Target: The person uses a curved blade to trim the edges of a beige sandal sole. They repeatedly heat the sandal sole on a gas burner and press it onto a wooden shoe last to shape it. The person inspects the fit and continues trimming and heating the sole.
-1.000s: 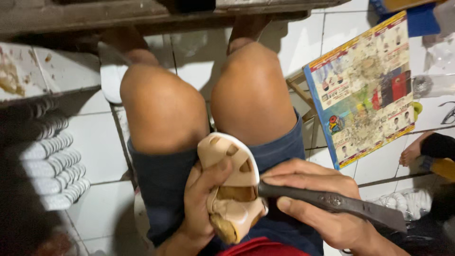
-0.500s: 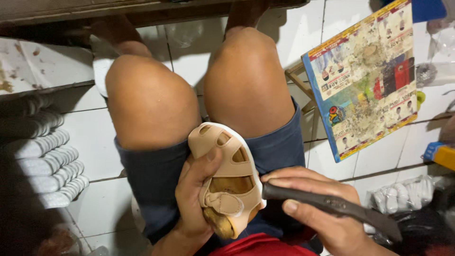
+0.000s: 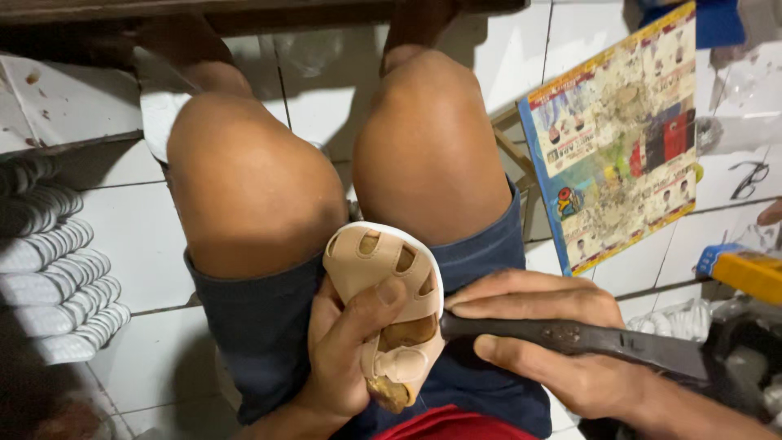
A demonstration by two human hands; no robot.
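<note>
One small beige sandal (image 3: 383,301) sits in the person's lap, just below the two bare knees, its upper cut with several openings, of which I count five, and a white sole edge showing along its toe. The left hand (image 3: 346,350) cups it from beneath, thumb pressed across the upper and fingers curled around the side, so the hand is closed on the shoe. One dark, long-handled tool (image 3: 570,338) runs in from the right, its tip touching the sandal's side. The right hand (image 3: 554,342) is wrapped around that handle, fingers folded over the top and thumb underneath. Both hands rest over dark blue shorts (image 3: 261,326).

Out from there, the white tiled floor (image 3: 122,244) carries one row of stacked white soles (image 3: 57,285) to the left. To the right, one colourful printed sheet (image 3: 619,138) with a blue border leans upright, and one yellow object (image 3: 745,273) lies near the edge.
</note>
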